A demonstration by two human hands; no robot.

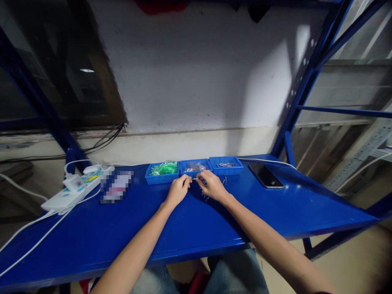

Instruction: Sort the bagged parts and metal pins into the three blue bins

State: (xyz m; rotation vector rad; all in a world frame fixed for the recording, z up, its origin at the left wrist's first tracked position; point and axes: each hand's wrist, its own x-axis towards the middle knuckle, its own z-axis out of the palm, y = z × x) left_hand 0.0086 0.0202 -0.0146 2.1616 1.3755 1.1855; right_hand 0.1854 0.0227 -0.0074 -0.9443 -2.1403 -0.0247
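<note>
My left hand [180, 188] and my right hand [211, 184] meet just in front of the middle blue bin [196, 171]. A thin, light metal piece like a long screw [195, 179] spans the gap between them, its ends pinched in the fingertips of both hands. Its exact shape is too small to make out. Several loose screws [225, 180] lie on the table beside and partly beneath my right hand. Small parts in clear plastic [194, 167] fill the middle bin, while dark and silvery screws [226, 165] rest in the right bin [232, 170].
Green pieces [167, 168] fill the left blue bin [162, 178]. On the blue table [128, 232], a phone [266, 175] lies to the right and a blurred-out flat object [117, 187] to the left. A white power strip [72, 192] with cables stands at far left.
</note>
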